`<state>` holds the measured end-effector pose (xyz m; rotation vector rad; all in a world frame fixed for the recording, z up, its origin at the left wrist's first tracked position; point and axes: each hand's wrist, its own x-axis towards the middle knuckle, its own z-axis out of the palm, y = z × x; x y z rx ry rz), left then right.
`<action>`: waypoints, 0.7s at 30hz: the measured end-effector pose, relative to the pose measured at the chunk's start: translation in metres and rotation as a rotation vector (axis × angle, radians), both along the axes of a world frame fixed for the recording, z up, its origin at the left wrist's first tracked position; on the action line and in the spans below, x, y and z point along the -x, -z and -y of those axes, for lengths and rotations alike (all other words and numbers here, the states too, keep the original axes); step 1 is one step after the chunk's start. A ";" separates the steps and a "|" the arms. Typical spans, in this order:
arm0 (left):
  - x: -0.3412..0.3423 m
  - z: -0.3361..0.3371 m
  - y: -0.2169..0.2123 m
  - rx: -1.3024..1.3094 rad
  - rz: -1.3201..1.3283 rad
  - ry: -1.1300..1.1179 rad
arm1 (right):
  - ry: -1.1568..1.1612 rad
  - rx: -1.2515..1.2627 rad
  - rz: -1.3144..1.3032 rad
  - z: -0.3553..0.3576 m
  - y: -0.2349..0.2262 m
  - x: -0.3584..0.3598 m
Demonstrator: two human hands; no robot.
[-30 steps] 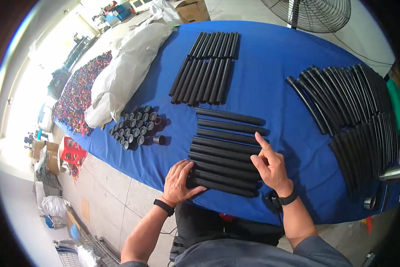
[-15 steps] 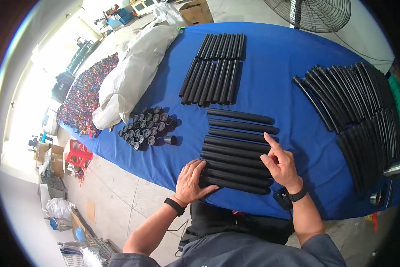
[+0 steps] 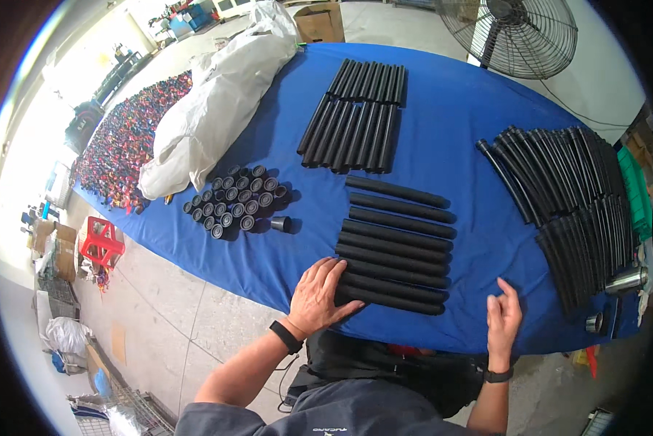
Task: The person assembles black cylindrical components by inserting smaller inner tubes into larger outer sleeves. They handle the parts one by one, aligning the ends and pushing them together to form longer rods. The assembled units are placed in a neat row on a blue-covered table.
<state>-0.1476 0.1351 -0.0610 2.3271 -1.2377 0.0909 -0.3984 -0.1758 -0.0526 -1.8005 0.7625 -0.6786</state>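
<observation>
A row of several black foam-like tubes [image 3: 393, 240] lies side by side on the blue tablecloth [image 3: 268, 265] in front of me. My left hand [image 3: 316, 296] rests at the left ends of the nearest tubes, fingers stretched and thumb spread away, gripping nothing. Off to the right of the row, my right hand [image 3: 504, 321] hovers over the cloth near the table's front edge. Its index finger and thumb are apart with nothing between them; the other fingers curl partly out of sight. Left of the tubes sits a cluster of round black caps [image 3: 228, 200], with one cap [image 3: 281, 224] lying on its side.
Two rows of smooth black tubes [image 3: 352, 134] lie farther back. Black rods with capped ends [image 3: 559, 171] are stacked at the right, near a metal cylinder [image 3: 626, 280]. A white sack [image 3: 210, 102] borders a heap of small colourful pieces [image 3: 127, 145]. Behind stands a fan [image 3: 512, 33].
My right hand has left the right ends of the tubes and moved right and toward me. The left hand stays at the left ends. The view has shifted slightly.
</observation>
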 end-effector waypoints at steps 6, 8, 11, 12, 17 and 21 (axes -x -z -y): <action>-0.001 -0.007 -0.001 0.021 -0.017 0.013 | 0.130 0.229 -0.130 -0.001 0.023 0.020; -0.003 -0.008 -0.001 0.036 -0.027 0.025 | 0.129 0.299 -0.139 -0.001 0.029 0.016; -0.003 0.000 -0.001 0.029 -0.025 0.056 | 0.184 0.320 -0.165 -0.002 0.030 0.024; -0.003 0.000 0.002 0.034 -0.024 0.045 | 0.196 0.319 -0.158 -0.001 0.026 0.020; 0.001 0.000 -0.004 0.017 -0.013 0.006 | 0.194 0.392 -0.133 -0.001 0.018 0.016; 0.004 0.001 -0.007 -0.026 0.052 0.000 | 0.162 0.372 -0.098 -0.004 0.016 0.020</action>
